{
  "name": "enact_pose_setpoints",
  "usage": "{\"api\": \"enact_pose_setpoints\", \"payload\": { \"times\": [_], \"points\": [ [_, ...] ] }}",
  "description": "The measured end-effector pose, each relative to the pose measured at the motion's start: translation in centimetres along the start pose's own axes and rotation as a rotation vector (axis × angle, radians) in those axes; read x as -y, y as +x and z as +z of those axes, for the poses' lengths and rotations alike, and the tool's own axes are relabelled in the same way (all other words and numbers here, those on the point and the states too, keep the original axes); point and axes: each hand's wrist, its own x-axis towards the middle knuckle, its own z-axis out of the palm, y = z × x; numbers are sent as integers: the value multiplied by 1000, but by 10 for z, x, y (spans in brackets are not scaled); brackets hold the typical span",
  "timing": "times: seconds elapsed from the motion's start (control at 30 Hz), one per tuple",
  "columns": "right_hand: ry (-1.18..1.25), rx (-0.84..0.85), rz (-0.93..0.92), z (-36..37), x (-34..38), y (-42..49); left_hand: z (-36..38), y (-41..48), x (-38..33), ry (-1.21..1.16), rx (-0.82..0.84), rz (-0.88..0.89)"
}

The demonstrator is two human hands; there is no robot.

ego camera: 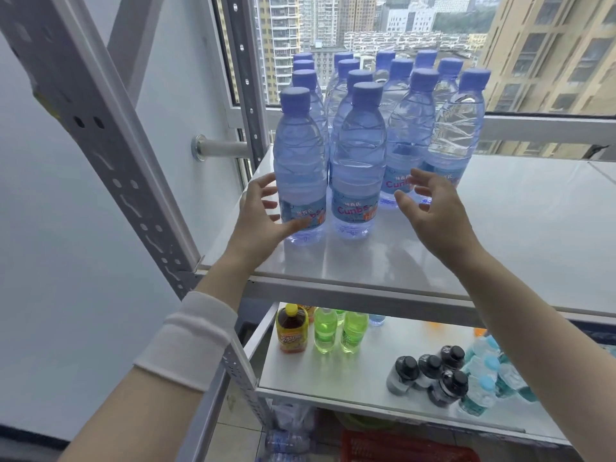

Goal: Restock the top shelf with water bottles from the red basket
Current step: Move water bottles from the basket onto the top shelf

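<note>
left grip is spread, fingers fanned just beside the left flank of the front-left water bottle, thumb lying across the bottom edge of its label; can't tell if the thumb touches, and nothing is clamped. right grip is also spread and holds nothing, palm facing left, fingers loosely bent in front of the third column of water bottles. both forearms reach up over the shelf edge; a white wristband sits on the left forearm. bottles stand upright in four columns on the left part of the top shelf, blue caps, clear ribbed bodies, blue labels with pink "cunbs" and small chinese characters above it. front middle bottle stands just beside the front-left one. the shelf is a glossy white board on a grey perforated steel post. lower shelf carries a yellow-capped bottle of orange drink, green bottles, black-capped bottles and teal-capped bottles. red basket sits on the floor under the rack, contents not readable, with loose clear bottles to its left. window behind the rack shows high-rise blocks; white wall on the left.
</note>
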Motion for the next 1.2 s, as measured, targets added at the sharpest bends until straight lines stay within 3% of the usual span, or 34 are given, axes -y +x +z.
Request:
{"api": "enact_pose_setpoints", "payload": {
  "times": [0.13,0.37,0.73,0.87,1.03,1.2],
  "points": [
    [-5,-5,5,-3,-1,-1,14,-2,-4,14,-103,12],
    [-59,-9,4,-8,-4,-2,16,5,-10,-53,-105,-17],
    [-340,36,-26,-4,-6,-8,22,4,-8,-29,-106,-33],
    [-430,70,-30,-2,-5,-16,24,-3,-5,77,-133,-23],
    [-489,76,-96,-10,-7,-42,30,-41,-14,360,-292,41],
    [-512,71,-187,-45,-13,-87,48,-99,-42,512,-285,143]
  ]
}}
